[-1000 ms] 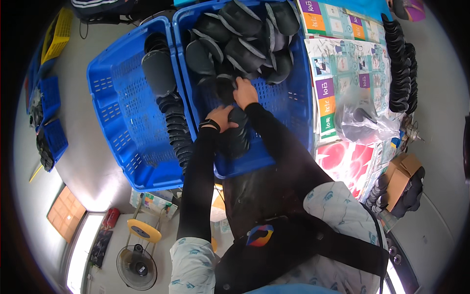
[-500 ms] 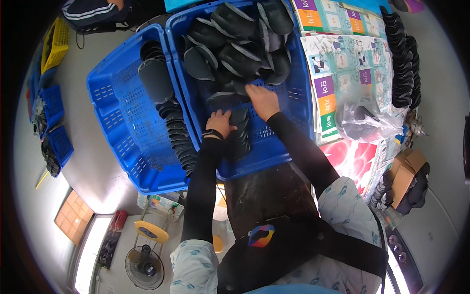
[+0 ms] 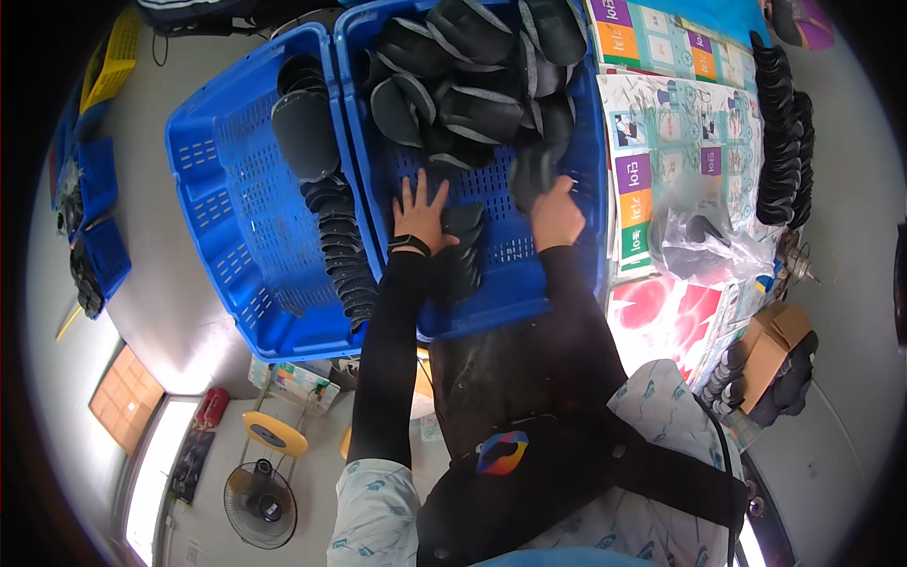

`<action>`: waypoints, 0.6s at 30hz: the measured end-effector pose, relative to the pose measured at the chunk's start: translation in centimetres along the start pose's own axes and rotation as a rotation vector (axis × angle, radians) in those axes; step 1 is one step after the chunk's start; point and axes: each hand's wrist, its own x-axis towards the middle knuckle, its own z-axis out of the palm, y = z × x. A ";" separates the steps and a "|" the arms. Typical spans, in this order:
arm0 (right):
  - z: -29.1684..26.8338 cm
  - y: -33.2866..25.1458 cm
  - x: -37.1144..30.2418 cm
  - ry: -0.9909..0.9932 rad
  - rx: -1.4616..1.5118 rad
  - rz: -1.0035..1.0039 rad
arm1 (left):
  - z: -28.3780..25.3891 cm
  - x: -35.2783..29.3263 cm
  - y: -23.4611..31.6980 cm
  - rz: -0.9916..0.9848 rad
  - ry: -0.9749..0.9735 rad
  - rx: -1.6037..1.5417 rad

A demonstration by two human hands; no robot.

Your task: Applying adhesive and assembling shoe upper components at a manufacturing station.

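My left hand [image 3: 419, 219] lies over the near part of a blue plastic crate [image 3: 593, 170], its fingers spread. Its thumb reaches the left side of a short nested row of black curved pads [image 3: 464, 248]. To the right of that row, my right hand [image 3: 557, 219] is closed on the near end of a single black curved pad [image 3: 531, 176], blurred by motion. A heap of similar loose pads [image 3: 480, 111], dark with grey edges, fills the far half of the crate. Their exact kind is not clear.
A second blue crate [image 3: 203, 222] adjoins on the left, with a long nested row of pads [image 3: 342, 248] along its right side. Printed sheets [image 3: 675, 132] and a clear plastic bag [image 3: 709, 246] lie on the right, beyond them more stacked pads [image 3: 777, 132]. A cardboard box [image 3: 775, 345] stands lower right.
My right hand has drawn a pad from the heap toward me and to the right. My left hand's fingers have spread and point forward beside the nested row.
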 end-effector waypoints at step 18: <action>4.8 -5.8 -2.0 0.319 0.061 -1.249 | 4.9 -5.4 4.3 -0.323 0.392 -0.130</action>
